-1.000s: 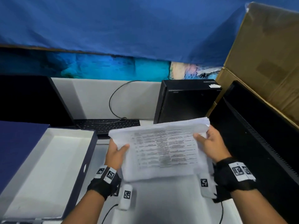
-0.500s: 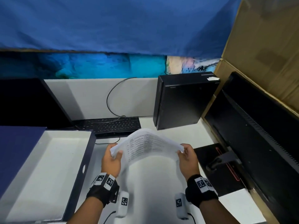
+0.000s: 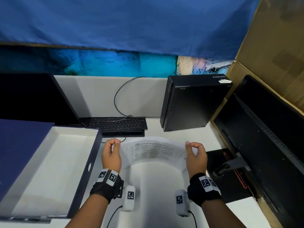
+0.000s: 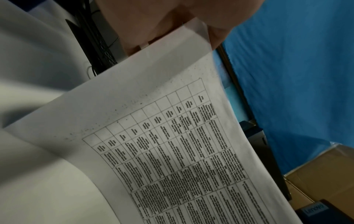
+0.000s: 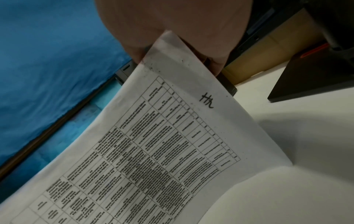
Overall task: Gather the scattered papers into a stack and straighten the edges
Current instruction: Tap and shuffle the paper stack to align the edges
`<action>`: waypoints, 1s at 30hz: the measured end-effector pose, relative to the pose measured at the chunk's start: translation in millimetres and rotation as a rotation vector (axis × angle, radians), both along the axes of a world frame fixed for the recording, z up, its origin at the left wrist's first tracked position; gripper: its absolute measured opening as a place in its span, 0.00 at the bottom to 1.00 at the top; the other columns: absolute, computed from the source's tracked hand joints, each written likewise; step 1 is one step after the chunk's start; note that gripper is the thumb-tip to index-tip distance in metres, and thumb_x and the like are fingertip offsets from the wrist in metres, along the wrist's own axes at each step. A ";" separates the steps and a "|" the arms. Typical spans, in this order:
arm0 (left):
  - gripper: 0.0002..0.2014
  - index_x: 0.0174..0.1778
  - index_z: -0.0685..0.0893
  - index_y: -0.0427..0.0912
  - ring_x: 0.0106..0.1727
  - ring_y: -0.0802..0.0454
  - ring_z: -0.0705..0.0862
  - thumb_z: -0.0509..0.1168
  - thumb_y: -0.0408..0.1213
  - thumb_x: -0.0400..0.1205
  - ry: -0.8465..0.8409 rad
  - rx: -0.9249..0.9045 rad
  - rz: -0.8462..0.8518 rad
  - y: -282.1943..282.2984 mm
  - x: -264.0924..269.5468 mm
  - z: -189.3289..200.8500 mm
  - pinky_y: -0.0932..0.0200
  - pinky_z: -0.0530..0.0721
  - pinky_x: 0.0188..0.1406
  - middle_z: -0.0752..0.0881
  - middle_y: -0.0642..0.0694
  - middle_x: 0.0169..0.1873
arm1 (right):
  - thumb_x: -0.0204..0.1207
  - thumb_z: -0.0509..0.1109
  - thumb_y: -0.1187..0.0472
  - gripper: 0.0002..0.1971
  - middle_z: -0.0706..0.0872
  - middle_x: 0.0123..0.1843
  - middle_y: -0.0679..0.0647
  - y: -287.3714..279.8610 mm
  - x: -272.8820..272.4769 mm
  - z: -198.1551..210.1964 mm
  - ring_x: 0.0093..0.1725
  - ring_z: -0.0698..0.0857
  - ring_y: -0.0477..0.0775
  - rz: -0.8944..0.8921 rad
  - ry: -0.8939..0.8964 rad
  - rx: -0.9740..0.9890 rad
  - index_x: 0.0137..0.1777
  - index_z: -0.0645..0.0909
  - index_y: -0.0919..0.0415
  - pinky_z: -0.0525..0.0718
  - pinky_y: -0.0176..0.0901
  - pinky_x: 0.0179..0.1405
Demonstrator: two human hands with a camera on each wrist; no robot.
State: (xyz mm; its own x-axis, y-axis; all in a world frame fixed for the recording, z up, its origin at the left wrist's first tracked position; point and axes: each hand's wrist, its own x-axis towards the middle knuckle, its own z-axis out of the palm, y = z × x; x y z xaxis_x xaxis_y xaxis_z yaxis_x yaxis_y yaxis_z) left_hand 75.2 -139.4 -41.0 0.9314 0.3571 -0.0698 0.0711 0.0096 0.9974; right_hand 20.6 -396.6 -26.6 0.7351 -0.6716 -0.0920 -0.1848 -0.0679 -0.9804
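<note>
A stack of white papers [image 3: 154,150] with a printed table on top arches upward between my hands above the white desk [image 3: 158,186]. My left hand [image 3: 113,147] pinches its left edge and my right hand [image 3: 192,148] pinches its right edge. In the left wrist view the thumb and fingers [image 4: 172,25] clamp the sheet's [image 4: 172,136] margin. A handwritten mark sits near the pinched corner of the sheet [image 5: 162,151] in the right wrist view, where my fingers [image 5: 172,22] hold it. The lower long edge stands near the desk; whether it touches is unclear.
An open dark-blue box with a white inside [image 3: 92,162] lies at the left. A black keyboard [image 3: 115,124] and a black computer tower [image 3: 192,102] stand behind the papers. A black monitor and its stand [image 3: 230,165] sit at the right, cardboard [image 3: 271,55] behind.
The papers came down from chest height toward the desk and bowed into an arch. Both hands moved lower with them and shifted from flat holds to pinches on the side edges.
</note>
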 end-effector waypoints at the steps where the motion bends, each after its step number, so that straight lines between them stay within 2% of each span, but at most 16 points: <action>1: 0.05 0.44 0.82 0.42 0.45 0.50 0.81 0.62 0.35 0.84 0.010 0.000 0.004 0.3 1.0 -0.1 0.55 0.78 0.46 0.85 0.48 0.43 | 0.80 0.72 0.54 0.07 0.86 0.48 0.53 -0.3 1.4 -1.1 0.51 0.85 0.60 -0.020 0.014 -0.012 0.47 0.81 0.56 0.83 0.43 0.42; 5: 0.06 0.47 0.82 0.44 0.45 0.49 0.82 0.62 0.39 0.85 0.017 0.001 -0.014 0.8 1.5 5.0 0.58 0.78 0.40 0.85 0.49 0.44 | 0.80 0.71 0.55 0.04 0.86 0.49 0.52 -2.0 2.2 -3.1 0.54 0.86 0.62 -0.011 0.046 -0.027 0.46 0.80 0.53 0.87 0.55 0.51; 8: 0.05 0.52 0.80 0.48 0.48 0.49 0.83 0.66 0.39 0.83 0.034 0.025 -0.097 5.0 -2.7 -0.6 0.55 0.80 0.44 0.85 0.50 0.48 | 0.81 0.70 0.57 0.03 0.86 0.50 0.51 -1.7 0.0 0.9 0.55 0.86 0.61 -0.004 0.044 -0.052 0.47 0.81 0.52 0.87 0.47 0.47; 10: 0.11 0.53 0.77 0.52 0.47 0.47 0.83 0.68 0.33 0.80 0.063 0.131 -0.168 6.6 -5.8 -4.4 0.50 0.83 0.42 0.84 0.49 0.48 | 0.81 0.69 0.60 0.00 0.86 0.51 0.50 0.4 -0.8 6.0 0.57 0.85 0.60 -0.005 0.013 -0.071 0.49 0.80 0.54 0.84 0.41 0.45; 11: 0.11 0.52 0.76 0.53 0.45 0.45 0.83 0.67 0.32 0.80 0.076 0.205 -0.186 6.5 -6.3 -4.8 0.49 0.84 0.40 0.84 0.47 0.46 | 0.81 0.69 0.60 0.02 0.85 0.53 0.50 1.4 -0.8 9.8 0.58 0.84 0.59 0.004 0.005 -0.167 0.51 0.80 0.55 0.85 0.44 0.48; 13: 0.09 0.51 0.75 0.48 0.42 0.45 0.82 0.64 0.30 0.82 0.049 0.300 -0.196 2.9 -7.0 2.4 0.57 0.82 0.36 0.83 0.46 0.42 | 0.78 0.70 0.59 0.10 0.83 0.61 0.50 4.9 0.7 19.1 0.63 0.81 0.54 0.102 -0.050 -0.519 0.58 0.80 0.55 0.84 0.55 0.61; 16: 0.07 0.50 0.76 0.46 0.40 0.59 0.82 0.63 0.28 0.83 -0.088 0.430 -0.272 -9.5 -6.8 25.7 0.73 0.74 0.33 0.84 0.51 0.41 | 0.71 0.72 0.52 0.26 0.78 0.73 0.49 22.2 9.2 43.4 0.77 0.73 0.53 0.444 -0.052 -0.972 0.70 0.76 0.53 0.68 0.62 0.80; 18: 0.12 0.48 0.77 0.48 0.43 0.63 0.82 0.63 0.23 0.80 -0.221 0.523 -0.388 -20.1 -5.3 44.2 0.75 0.76 0.35 0.84 0.56 0.41 | 0.68 0.70 0.51 0.33 0.74 0.78 0.49 37.1 17.1 57.6 0.82 0.68 0.55 0.611 0.027 -1.173 0.76 0.71 0.51 0.60 0.66 0.83; 19: 0.16 0.47 0.77 0.48 0.45 0.62 0.82 0.62 0.20 0.78 -0.295 0.576 -0.444 -25.8 -4.0 54.2 0.75 0.77 0.39 0.83 0.56 0.42 | 0.69 0.70 0.53 0.32 0.77 0.77 0.49 43.7 20.2 63.0 0.80 0.71 0.56 0.659 0.049 -1.221 0.76 0.71 0.50 0.63 0.66 0.82; 20: 0.18 0.47 0.77 0.50 0.46 0.59 0.82 0.62 0.19 0.75 -0.369 0.630 -0.481 -30.8 -2.0 61.7 0.71 0.78 0.44 0.83 0.56 0.43 | 0.72 0.68 0.56 0.27 0.82 0.72 0.50 47.6 23.3 67.7 0.75 0.78 0.56 0.690 0.060 -1.227 0.73 0.73 0.51 0.70 0.62 0.77; 21: 0.19 0.48 0.77 0.52 0.47 0.55 0.83 0.62 0.20 0.75 -0.427 0.670 -0.507 -35.2 0.8 69.2 0.62 0.80 0.50 0.83 0.55 0.44 | 0.75 0.66 0.58 0.20 0.87 0.64 0.51 48.4 25.7 72.4 0.65 0.85 0.58 0.704 0.053 -1.204 0.68 0.77 0.52 0.80 0.56 0.66; 23: 0.15 0.53 0.77 0.55 0.51 0.49 0.83 0.65 0.29 0.78 -0.497 0.746 -0.489 -40.5 4.2 82.0 0.46 0.79 0.58 0.85 0.56 0.47 | 0.78 0.65 0.61 0.08 0.90 0.49 0.54 44.2 28.4 77.1 0.46 0.89 0.61 0.696 0.032 -1.154 0.56 0.80 0.56 0.83 0.48 0.41; 24: 0.15 0.58 0.76 0.57 0.56 0.48 0.83 0.67 0.35 0.80 -0.514 0.787 -0.440 -40.3 4.9 84.8 0.42 0.76 0.63 0.85 0.56 0.52 | 0.78 0.64 0.63 0.05 0.90 0.44 0.54 39.2 28.6 78.2 0.40 0.88 0.61 0.666 0.004 -1.119 0.51 0.79 0.57 0.83 0.47 0.35; 26: 0.25 0.71 0.72 0.57 0.70 0.47 0.77 0.71 0.42 0.78 -0.465 0.818 -0.293 -34.4 8.2 83.4 0.37 0.71 0.71 0.79 0.51 0.69 | 0.79 0.64 0.65 0.04 0.87 0.38 0.52 24.3 27.1 79.5 0.35 0.85 0.58 0.571 -0.055 -0.965 0.46 0.78 0.55 0.83 0.48 0.31; 28: 0.39 0.81 0.63 0.48 0.82 0.43 0.64 0.75 0.42 0.75 -0.349 0.747 -0.113 -24.6 13.0 74.3 0.36 0.62 0.80 0.66 0.43 0.81 | 0.80 0.65 0.66 0.05 0.88 0.38 0.51 6.4 24.7 81.2 0.35 0.86 0.56 0.475 -0.098 -0.752 0.48 0.80 0.55 0.86 0.50 0.34; 30: 0.44 0.83 0.56 0.40 0.84 0.43 0.60 0.75 0.38 0.76 -0.226 0.462 -0.089 -17.4 17.4 67.4 0.40 0.58 0.83 0.61 0.39 0.84 | 0.81 0.67 0.67 0.07 0.91 0.45 0.51 -9.0 23.0 84.9 0.45 0.89 0.51 0.425 -0.125 -0.521 0.53 0.83 0.56 0.89 0.55 0.47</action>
